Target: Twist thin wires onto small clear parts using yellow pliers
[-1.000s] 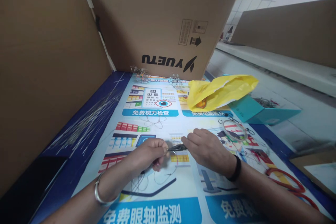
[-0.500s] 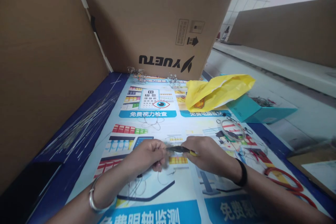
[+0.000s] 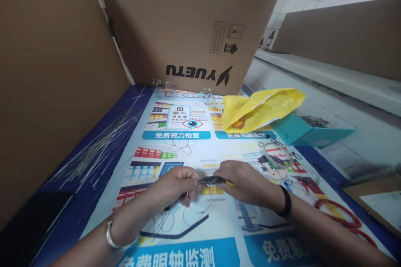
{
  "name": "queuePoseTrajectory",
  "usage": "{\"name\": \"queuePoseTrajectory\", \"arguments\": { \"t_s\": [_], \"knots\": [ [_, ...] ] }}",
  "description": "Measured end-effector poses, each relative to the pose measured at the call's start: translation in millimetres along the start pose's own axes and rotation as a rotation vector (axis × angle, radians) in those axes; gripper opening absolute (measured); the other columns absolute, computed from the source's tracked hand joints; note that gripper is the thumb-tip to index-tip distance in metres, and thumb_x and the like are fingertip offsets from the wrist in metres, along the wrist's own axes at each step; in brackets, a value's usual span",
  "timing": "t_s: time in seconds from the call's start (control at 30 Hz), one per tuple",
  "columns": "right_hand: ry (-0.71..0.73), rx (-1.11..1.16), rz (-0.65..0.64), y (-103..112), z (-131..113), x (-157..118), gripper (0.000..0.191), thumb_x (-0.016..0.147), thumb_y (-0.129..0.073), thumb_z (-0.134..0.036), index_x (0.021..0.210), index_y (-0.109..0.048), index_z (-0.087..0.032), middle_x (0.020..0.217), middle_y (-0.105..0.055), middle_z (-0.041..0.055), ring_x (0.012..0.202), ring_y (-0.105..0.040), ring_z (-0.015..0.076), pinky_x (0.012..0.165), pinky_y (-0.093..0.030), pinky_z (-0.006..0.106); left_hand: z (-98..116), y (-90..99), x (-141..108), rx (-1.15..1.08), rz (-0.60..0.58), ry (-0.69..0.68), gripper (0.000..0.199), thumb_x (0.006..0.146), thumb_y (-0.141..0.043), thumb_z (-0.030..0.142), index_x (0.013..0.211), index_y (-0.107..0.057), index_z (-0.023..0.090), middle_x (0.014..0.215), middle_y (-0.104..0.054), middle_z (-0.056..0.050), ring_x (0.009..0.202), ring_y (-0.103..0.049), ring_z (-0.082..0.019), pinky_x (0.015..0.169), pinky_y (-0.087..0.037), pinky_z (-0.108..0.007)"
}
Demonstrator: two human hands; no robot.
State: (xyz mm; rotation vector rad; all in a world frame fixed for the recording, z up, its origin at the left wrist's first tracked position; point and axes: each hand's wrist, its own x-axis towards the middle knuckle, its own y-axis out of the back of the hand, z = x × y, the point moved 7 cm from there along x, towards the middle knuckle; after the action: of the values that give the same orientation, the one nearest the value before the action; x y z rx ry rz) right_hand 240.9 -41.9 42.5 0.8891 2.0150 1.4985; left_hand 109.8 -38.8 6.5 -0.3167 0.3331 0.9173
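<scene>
My right hand point(image 3: 239, 178) is wrapped around a pair of pliers point(image 3: 212, 180) with dark jaws and a bit of yellow on the handle. The jaws point left and meet the fingertips of my left hand point(image 3: 180, 184). Those fingers are pinched together on a thin wire point(image 3: 209, 206), which curves down below the hands and is faint and blurred. What lies right at the jaw tip is too small to make out. Under my left hand, more thin wire loops point(image 3: 163, 221) rest on the printed poster point(image 3: 219, 221).
Straight thin wires point(image 3: 97, 146) lie along the left. A yellow bag point(image 3: 266, 106) leans by a turquoise box point(image 3: 313, 133). A clear coil point(image 3: 277, 154) and red tubing point(image 3: 341, 212) lie at right. Cardboard panels point(image 3: 188, 21) stand behind. A dark flat object point(image 3: 31, 221) sits at lower left.
The pliers and my right hand have shifted slightly, and the jaws sit a little closer to my left fingers. The thin wire below the hands now hangs in a wider curve.
</scene>
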Motion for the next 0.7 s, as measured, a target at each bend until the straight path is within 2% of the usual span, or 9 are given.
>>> {"name": "queuePoseTrajectory", "arguments": {
  "t_s": [0.13,0.3,0.43,0.7],
  "knots": [
    [0.1,-0.219,0.098,5.3,-5.3,-1.8,0.014,0.082,-0.048,-0.016,0.09,-0.059,-0.018,0.078,-0.056,0.0035,0.077,-0.047,0.0166,0.069,-0.033,0.029,-1.3,-0.5,-0.4,0.001,-0.031,0.011,0.017,0.068,-0.057,0.03,0.064,-0.051,0.015,0.049,-0.052,0.004,0.04,-0.044,-0.006,0.042,-0.033,-0.019],
    [0.161,-0.438,0.157,9.5,-13.6,-3.5,0.015,0.084,-0.043,-0.013,0.084,-0.058,-0.017,0.073,-0.051,0.0033,0.069,-0.04,0.0169,0.062,-0.026,0.032,-2.1,-2.1,-2.4,0.001,-0.039,0.034,0.016,0.068,-0.057,0.028,0.062,-0.05,0.015,0.047,-0.052,0.004,0.039,-0.043,-0.006,0.041,-0.031,-0.019],
    [0.162,-0.489,0.168,11.5,-16.0,-3.7,0.015,0.085,-0.042,-0.013,0.084,-0.057,-0.017,0.072,-0.05,0.0034,0.069,-0.037,0.0169,0.06,-0.023,0.032,-2.9,-2.9,-1.7,-0.039,-0.063,-0.008,0.013,0.07,-0.056,0.025,0.061,-0.05,0.016,0.049,-0.053,0.004,0.039,-0.042,-0.005,0.041,-0.031,-0.019],
    [0.133,-0.471,0.156,6.9,-12.8,-3.2,0.013,0.084,-0.043,-0.013,0.085,-0.056,-0.017,0.072,-0.051,0.0038,0.068,-0.037,0.0169,0.058,-0.021,0.031,1.9,-6.8,-4.3,-0.047,-0.071,0.002,0.016,0.069,-0.056,0.027,0.059,-0.049,0.016,0.044,-0.048,0.005,0.039,-0.04,-0.006,0.042,-0.032,-0.02]
  ]
}}
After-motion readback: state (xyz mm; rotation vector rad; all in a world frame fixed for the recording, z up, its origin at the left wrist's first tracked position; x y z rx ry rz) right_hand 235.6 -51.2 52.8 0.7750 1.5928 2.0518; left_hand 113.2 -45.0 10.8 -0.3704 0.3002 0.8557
